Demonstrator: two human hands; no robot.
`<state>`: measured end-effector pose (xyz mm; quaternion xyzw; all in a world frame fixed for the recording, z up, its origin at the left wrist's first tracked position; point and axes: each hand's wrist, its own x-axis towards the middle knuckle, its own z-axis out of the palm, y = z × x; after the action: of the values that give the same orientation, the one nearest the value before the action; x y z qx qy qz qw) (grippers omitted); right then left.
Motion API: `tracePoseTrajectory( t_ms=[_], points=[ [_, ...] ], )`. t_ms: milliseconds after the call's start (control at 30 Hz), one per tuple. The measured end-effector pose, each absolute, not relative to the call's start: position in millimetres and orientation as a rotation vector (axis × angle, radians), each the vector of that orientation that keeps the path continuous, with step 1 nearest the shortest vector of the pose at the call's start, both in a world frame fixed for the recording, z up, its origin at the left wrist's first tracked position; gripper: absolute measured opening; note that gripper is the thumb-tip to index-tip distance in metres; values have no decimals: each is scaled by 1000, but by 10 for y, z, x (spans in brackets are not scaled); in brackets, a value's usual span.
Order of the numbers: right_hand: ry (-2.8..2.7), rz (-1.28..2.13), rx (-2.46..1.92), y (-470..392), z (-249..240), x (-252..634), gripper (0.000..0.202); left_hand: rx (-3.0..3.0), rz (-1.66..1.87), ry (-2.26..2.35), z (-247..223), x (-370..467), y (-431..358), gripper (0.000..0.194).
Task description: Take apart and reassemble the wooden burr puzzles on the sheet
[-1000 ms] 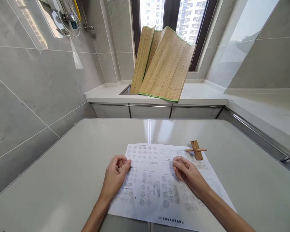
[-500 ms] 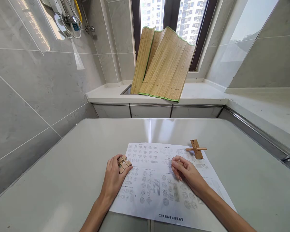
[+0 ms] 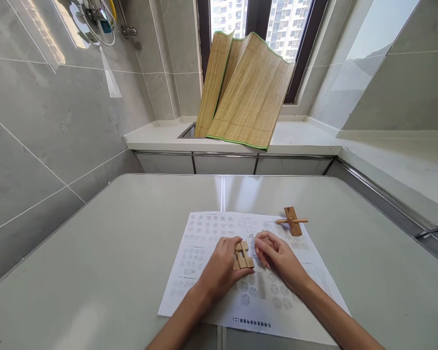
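My left hand (image 3: 219,265) is closed around a small notched wooden puzzle block (image 3: 243,255), gripping it between thumb and fingers over the middle of the printed sheet (image 3: 182,291). Light wood pieces with gaps between them make up the block. Just to its right is my right hand (image 3: 275,250), its fingers curled in toward the thumb; whatever they hold, if anything, is hidden. A flat brown wooden piece (image 3: 290,214) with a thin wooden stick (image 3: 302,220) across it lies on the sheet's far right corner.
The sheet, covered in small diagrams, lies on a pale glossy table (image 3: 76,272) with a seam down its middle. Behind the table runs a white ledge (image 3: 306,138), where a folded bamboo mat (image 3: 251,97) leans before the window. Grey tiled walls (image 3: 51,126) flank the table.
My left hand has carried the puzzle block rightward across the sheet, close to my right hand. The right hand stays nearly in place, and the view has shifted slightly.
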<state>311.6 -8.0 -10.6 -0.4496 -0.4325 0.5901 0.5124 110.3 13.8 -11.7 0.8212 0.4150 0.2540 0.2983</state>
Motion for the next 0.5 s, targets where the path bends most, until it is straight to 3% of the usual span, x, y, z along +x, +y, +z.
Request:
tracePoseTrajectory(
  t_ms=[300, 500],
  points=[
    [-1272, 1136, -1256, -67, -190, 3157, 38, 2273, 698, 968, -191, 1145, 364, 93],
    [-1806, 677, -1354, -82, -198, 3275, 24, 2277, 637, 996, -74, 869, 517, 72]
  ],
)
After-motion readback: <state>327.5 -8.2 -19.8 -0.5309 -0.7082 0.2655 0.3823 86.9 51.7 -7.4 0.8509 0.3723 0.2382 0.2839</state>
